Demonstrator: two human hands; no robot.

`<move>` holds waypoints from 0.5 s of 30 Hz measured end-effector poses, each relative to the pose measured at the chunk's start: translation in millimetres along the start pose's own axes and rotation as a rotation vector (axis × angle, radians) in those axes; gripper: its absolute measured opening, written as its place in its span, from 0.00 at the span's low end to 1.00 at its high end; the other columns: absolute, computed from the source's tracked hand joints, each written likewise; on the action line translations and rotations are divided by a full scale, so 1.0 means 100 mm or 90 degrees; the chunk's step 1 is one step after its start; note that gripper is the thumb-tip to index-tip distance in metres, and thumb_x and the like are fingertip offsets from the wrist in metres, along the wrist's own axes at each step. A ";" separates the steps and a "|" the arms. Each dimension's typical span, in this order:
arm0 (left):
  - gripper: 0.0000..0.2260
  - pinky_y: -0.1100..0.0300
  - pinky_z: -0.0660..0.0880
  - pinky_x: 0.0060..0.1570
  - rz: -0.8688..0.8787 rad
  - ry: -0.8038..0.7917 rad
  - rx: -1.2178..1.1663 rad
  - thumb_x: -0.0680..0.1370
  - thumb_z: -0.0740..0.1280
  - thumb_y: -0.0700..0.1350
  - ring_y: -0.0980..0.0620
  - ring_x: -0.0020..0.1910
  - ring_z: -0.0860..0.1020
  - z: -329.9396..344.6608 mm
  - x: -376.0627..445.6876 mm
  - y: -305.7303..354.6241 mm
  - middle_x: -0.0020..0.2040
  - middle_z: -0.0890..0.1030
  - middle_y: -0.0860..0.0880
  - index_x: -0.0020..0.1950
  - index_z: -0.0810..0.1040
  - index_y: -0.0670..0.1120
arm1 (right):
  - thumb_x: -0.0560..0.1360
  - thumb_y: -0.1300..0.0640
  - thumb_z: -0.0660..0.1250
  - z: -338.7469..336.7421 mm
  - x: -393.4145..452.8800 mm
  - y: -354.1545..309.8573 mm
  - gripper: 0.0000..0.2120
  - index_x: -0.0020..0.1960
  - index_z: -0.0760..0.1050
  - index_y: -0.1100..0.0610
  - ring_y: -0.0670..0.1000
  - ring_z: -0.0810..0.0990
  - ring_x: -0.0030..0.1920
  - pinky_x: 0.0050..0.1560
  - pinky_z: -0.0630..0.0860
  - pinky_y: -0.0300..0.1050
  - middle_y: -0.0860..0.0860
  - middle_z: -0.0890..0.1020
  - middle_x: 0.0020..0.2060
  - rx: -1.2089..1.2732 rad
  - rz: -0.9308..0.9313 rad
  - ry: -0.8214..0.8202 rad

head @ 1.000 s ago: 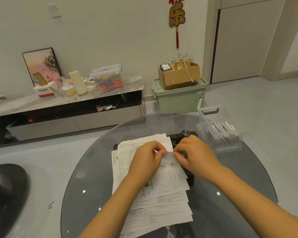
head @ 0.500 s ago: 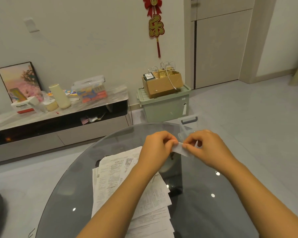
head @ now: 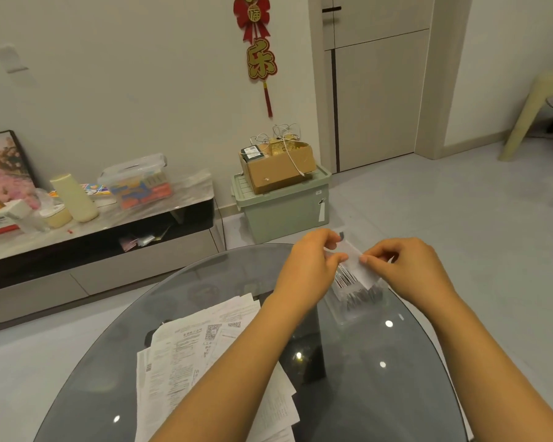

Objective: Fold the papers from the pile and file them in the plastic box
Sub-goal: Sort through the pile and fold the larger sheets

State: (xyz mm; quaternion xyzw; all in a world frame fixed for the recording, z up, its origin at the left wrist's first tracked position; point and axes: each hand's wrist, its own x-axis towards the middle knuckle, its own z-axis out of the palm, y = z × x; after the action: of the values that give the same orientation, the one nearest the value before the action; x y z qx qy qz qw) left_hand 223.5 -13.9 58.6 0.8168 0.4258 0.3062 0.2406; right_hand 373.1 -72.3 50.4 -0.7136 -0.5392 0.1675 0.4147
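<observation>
Both forearms stretched forward over the round glass worktop (head: 396, 393). Left hand (head: 310, 266) and right hand (head: 409, 269) each pinching one end of a small folded paper (head: 355, 260), fingers curled. Long axis running across, tilted down toward the right, raised above the clear plastic box (head: 355, 301) near the far right edge. Pile of papers (head: 186, 352) toward the near left edge.

Plastic box (head: 348, 314) half hidden behind both hands.
</observation>
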 end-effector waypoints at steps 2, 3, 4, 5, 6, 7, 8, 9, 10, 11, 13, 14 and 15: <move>0.10 0.59 0.74 0.51 0.015 -0.024 0.025 0.78 0.65 0.46 0.55 0.45 0.75 0.07 0.05 -0.01 0.53 0.76 0.51 0.59 0.73 0.47 | 0.72 0.55 0.69 -0.01 0.06 0.05 0.05 0.38 0.81 0.50 0.49 0.78 0.38 0.39 0.74 0.45 0.47 0.81 0.34 -0.004 0.043 0.075; 0.09 0.56 0.74 0.53 0.029 -0.043 0.051 0.79 0.63 0.46 0.54 0.47 0.76 0.10 0.04 -0.02 0.53 0.76 0.51 0.59 0.73 0.47 | 0.72 0.54 0.69 -0.02 0.06 0.05 0.05 0.38 0.80 0.50 0.51 0.78 0.38 0.39 0.75 0.45 0.46 0.81 0.34 -0.018 0.054 0.103; 0.10 0.56 0.72 0.56 0.051 -0.071 0.088 0.79 0.62 0.46 0.54 0.50 0.76 0.14 0.06 -0.03 0.54 0.77 0.51 0.59 0.74 0.47 | 0.73 0.54 0.68 -0.02 0.07 0.06 0.04 0.39 0.80 0.50 0.51 0.78 0.38 0.38 0.75 0.45 0.46 0.80 0.34 -0.033 0.061 0.127; 0.10 0.56 0.68 0.60 0.078 -0.103 0.134 0.80 0.60 0.46 0.54 0.53 0.75 0.18 0.08 -0.05 0.56 0.78 0.51 0.60 0.75 0.47 | 0.73 0.54 0.68 -0.02 0.09 0.07 0.04 0.40 0.80 0.50 0.51 0.78 0.38 0.37 0.74 0.44 0.46 0.80 0.34 -0.045 0.067 0.144; 0.12 0.56 0.63 0.64 0.105 -0.132 0.174 0.80 0.59 0.46 0.54 0.57 0.74 0.22 0.08 -0.07 0.58 0.78 0.52 0.60 0.76 0.48 | 0.73 0.54 0.67 -0.01 0.10 0.07 0.04 0.41 0.80 0.51 0.51 0.77 0.37 0.35 0.72 0.42 0.46 0.79 0.34 -0.056 0.073 0.156; 0.13 0.55 0.58 0.66 0.130 -0.157 0.196 0.79 0.57 0.46 0.54 0.59 0.73 0.26 0.11 -0.10 0.60 0.77 0.52 0.61 0.76 0.48 | 0.74 0.54 0.67 -0.01 0.12 0.08 0.04 0.41 0.80 0.51 0.51 0.77 0.37 0.34 0.70 0.41 0.46 0.79 0.34 -0.070 0.079 0.165; 0.15 0.55 0.55 0.68 0.150 -0.178 0.209 0.79 0.55 0.46 0.54 0.61 0.72 0.30 0.12 -0.11 0.61 0.77 0.52 0.61 0.76 0.48 | 0.74 0.54 0.67 0.00 0.14 0.09 0.04 0.41 0.80 0.51 0.52 0.77 0.37 0.32 0.69 0.40 0.46 0.79 0.33 -0.081 0.084 0.167; 0.17 0.54 0.53 0.68 0.167 -0.196 0.216 0.77 0.54 0.47 0.54 0.62 0.71 0.33 0.13 -0.12 0.62 0.77 0.52 0.62 0.76 0.48 | 0.73 0.54 0.67 0.01 0.15 0.11 0.04 0.41 0.80 0.52 0.52 0.77 0.37 0.31 0.67 0.40 0.46 0.79 0.33 -0.091 0.090 0.163; 0.20 0.54 0.52 0.67 0.184 -0.210 0.225 0.76 0.52 0.47 0.54 0.62 0.70 0.36 0.14 -0.13 0.62 0.76 0.52 0.63 0.76 0.48 | 0.73 0.54 0.67 0.02 0.17 0.11 0.04 0.41 0.80 0.52 0.52 0.77 0.37 0.31 0.66 0.39 0.46 0.79 0.33 -0.099 0.093 0.157; 0.21 0.54 0.52 0.67 0.199 -0.222 0.235 0.75 0.51 0.48 0.54 0.62 0.69 0.39 0.15 -0.13 0.62 0.76 0.52 0.63 0.76 0.48 | 0.73 0.55 0.67 0.03 0.18 0.12 0.04 0.40 0.80 0.53 0.52 0.77 0.36 0.30 0.66 0.39 0.47 0.79 0.33 -0.109 0.095 0.150; 0.26 0.53 0.53 0.66 0.227 -0.230 0.260 0.74 0.45 0.51 0.52 0.60 0.69 0.44 0.16 -0.16 0.60 0.76 0.51 0.62 0.77 0.48 | 0.72 0.56 0.68 0.06 0.20 0.12 0.04 0.39 0.78 0.52 0.52 0.77 0.36 0.30 0.66 0.38 0.47 0.80 0.33 -0.133 0.089 0.140; 0.30 0.53 0.54 0.65 0.238 -0.229 0.275 0.72 0.42 0.53 0.52 0.58 0.68 0.45 0.17 -0.17 0.59 0.76 0.51 0.62 0.77 0.49 | 0.72 0.56 0.67 0.07 0.21 0.12 0.04 0.38 0.78 0.52 0.52 0.77 0.36 0.30 0.67 0.38 0.48 0.80 0.34 -0.149 0.085 0.139; 0.32 0.53 0.55 0.64 0.247 -0.226 0.290 0.71 0.40 0.54 0.52 0.57 0.68 0.46 0.18 -0.18 0.58 0.75 0.50 0.62 0.77 0.49 | 0.72 0.57 0.67 0.09 0.22 0.12 0.04 0.38 0.78 0.52 0.52 0.77 0.37 0.31 0.68 0.39 0.49 0.80 0.34 -0.165 0.083 0.141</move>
State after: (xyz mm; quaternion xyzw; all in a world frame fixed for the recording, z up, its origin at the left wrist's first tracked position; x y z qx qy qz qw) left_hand 254.1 4.1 20.1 0.9558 0.2713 0.0963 0.0594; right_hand 382.6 -49.5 40.8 -0.8084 -0.4603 0.0435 0.3643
